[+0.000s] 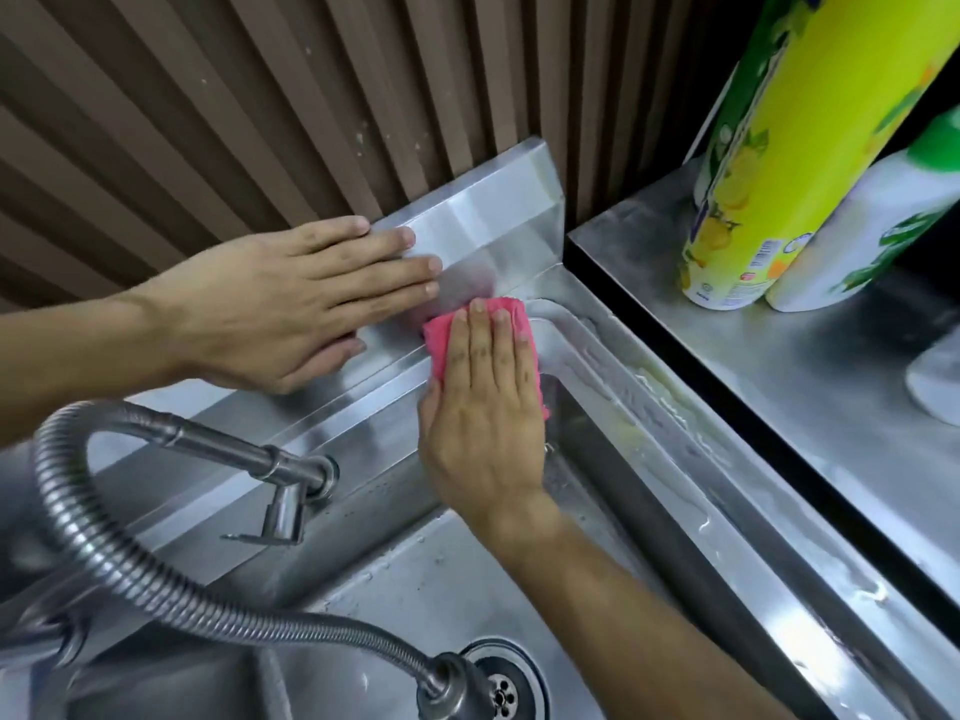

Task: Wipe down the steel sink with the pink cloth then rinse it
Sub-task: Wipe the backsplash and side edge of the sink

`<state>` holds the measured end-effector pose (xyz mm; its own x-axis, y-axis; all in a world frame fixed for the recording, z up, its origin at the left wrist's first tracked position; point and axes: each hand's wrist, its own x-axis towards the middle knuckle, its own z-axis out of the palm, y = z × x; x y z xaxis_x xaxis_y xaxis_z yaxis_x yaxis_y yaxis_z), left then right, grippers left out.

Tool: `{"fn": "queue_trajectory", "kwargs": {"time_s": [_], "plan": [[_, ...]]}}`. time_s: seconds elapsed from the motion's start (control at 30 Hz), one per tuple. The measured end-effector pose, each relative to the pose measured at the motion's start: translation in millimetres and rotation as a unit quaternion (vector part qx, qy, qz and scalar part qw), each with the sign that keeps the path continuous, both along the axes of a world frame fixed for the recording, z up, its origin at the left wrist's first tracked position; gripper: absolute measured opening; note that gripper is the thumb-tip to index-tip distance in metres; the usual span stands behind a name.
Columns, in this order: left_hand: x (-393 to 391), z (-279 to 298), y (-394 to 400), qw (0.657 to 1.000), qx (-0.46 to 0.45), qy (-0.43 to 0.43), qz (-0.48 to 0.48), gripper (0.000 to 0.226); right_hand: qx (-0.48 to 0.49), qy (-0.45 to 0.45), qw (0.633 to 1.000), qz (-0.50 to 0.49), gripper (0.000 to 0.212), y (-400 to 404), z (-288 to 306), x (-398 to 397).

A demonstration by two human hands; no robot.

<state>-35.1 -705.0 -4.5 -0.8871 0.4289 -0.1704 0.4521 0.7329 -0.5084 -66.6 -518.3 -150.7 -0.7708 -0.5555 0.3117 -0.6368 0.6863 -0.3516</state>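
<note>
Head view, right hand (483, 413) flat on pink cloth (441, 345), left hand (291, 304) flat on splashback (493, 220)

Kitchen wash area: stainless steel sink basin (649, 407) with round drain (503, 693), flexible coiled metal faucet hose (156, 589), yellow-green dish detergent bottles (769, 148) on steel counter (779, 387).

Brown ribbed wall panel (208, 122) behind; steel counter (779, 356) w/ bottles (789, 148) at right.
</note>
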Motion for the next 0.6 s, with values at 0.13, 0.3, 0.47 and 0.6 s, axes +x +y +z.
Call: {"fn": "queue_trajectory", "kwargs": {"time_s": [0.13,0.3,0.47,0.6], "plan": [[-40,15,18,0.993,-0.076,0.015,-0.089,0.066,0.088,-0.009,0.994,-0.062,0.063,1,21,-24],[-71,1,32,0.987,-0.137,0.048,-0.063,0.08,0.182,-0.088,0.966,-0.162,0.073,-5,41,-55],[-73,-5,28,0.991,-0.102,0.055,-0.07,0.08,0.148,-0.081,0.978,-0.122,0.072,-2,35,-34],[-73,-7,28,0.993,-0.08,0.054,-0.074,0.08,0.1,-0.05,0.991,-0.076,0.065,5,24,-21]]}}
